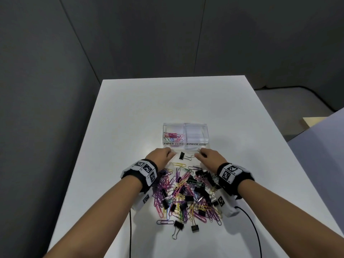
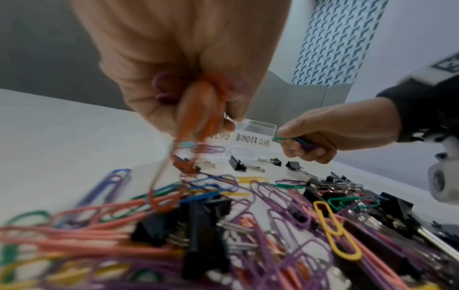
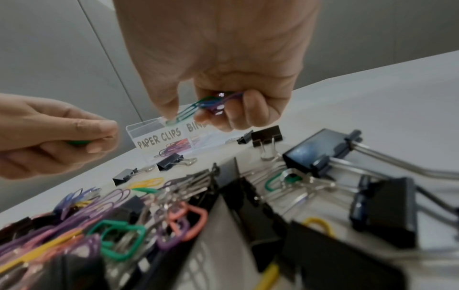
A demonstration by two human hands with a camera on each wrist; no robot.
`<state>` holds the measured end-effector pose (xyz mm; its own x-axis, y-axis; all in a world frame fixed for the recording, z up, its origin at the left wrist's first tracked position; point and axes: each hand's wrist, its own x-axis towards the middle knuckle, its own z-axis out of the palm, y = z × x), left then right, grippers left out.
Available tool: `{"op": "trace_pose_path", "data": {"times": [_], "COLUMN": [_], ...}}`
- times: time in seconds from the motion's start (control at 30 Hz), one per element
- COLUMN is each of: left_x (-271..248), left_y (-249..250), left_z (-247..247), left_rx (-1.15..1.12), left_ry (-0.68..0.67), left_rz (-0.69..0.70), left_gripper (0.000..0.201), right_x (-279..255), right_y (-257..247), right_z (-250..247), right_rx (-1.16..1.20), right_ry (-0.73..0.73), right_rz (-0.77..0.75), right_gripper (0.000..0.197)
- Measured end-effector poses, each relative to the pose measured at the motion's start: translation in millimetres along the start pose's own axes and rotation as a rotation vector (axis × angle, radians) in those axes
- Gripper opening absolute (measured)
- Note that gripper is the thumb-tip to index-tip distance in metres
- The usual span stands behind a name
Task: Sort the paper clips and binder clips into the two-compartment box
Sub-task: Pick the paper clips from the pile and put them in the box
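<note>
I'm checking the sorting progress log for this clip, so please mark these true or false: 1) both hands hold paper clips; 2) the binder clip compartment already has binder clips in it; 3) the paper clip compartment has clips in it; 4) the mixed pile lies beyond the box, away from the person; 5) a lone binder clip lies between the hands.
1) True. The left hand and the right hand each grip coloured paper clips.
2) False. The binder clip compartment of the box looks empty.
3) True. The paper clip compartment holds several.
4) False. The mixed pile lies on the person's side of the box.
5) True. A black binder clip lies there on the table.
</note>
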<state>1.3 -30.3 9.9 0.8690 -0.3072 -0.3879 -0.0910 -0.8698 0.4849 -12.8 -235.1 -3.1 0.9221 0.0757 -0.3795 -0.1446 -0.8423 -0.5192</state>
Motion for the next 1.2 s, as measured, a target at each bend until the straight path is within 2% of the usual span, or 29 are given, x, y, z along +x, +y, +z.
{"op": "trace_pose_path", "data": {"times": [0.13, 0.23, 0.37, 0.5, 0.63, 0.73, 0.83, 1.0, 1.07, 1.2], "left_x": [-4, -10, -18, -23, -24, -25, -26, -26, -25, -23], "left_y": [-14, -24, -30, -36, -42, -40, -36, -33, -32, -27], "left_z": [-11, -17, -19, -14, -7, -5, -4, -1, 1, 3], "left_rx": [-0.048, -0.098, -0.007, 0.075, 0.049, 0.021, 0.038, 0.055, 0.060, 0.083], "left_ry": [0.049, -0.014, -0.068, -0.036, -0.032, -0.079, -0.078, -0.044, -0.043, -0.065], "left_rz": [-0.081, -0.154, -0.200, -0.213, -0.256, -0.251, -0.228, -0.254, -0.261, -0.258], "left_gripper": [0.043, 0.041, 0.047, 0.050, 0.031, 0.019, 0.011, 0.035, 0.036, 0.028], "right_x": [0, -3, -1, -1, -5, -8, -7, -3, -1, 6], "right_y": [1, -1, -1, -4, -4, -4, -5, -14, -17, -17], "right_z": [-2, -2, 0, 1, 6, 11, 16, 17, 18, 17], "right_rx": [0.109, 0.111, 0.059, -0.054, -0.117, -0.153, -0.191, -0.246, -0.310, -0.342], "right_ry": [-0.035, -0.067, -0.108, -0.085, -0.135, -0.165, -0.123, -0.141, -0.171, -0.212], "right_rz": [-0.014, 0.013, 0.067, 0.084, 0.056, 0.035, 0.023, 0.032, 0.038, 0.078], "right_gripper": [0.019, 0.011, 0.014, 0.015, 0.011, 0.023, 0.020, 0.011, 0.009, 0.033]}}
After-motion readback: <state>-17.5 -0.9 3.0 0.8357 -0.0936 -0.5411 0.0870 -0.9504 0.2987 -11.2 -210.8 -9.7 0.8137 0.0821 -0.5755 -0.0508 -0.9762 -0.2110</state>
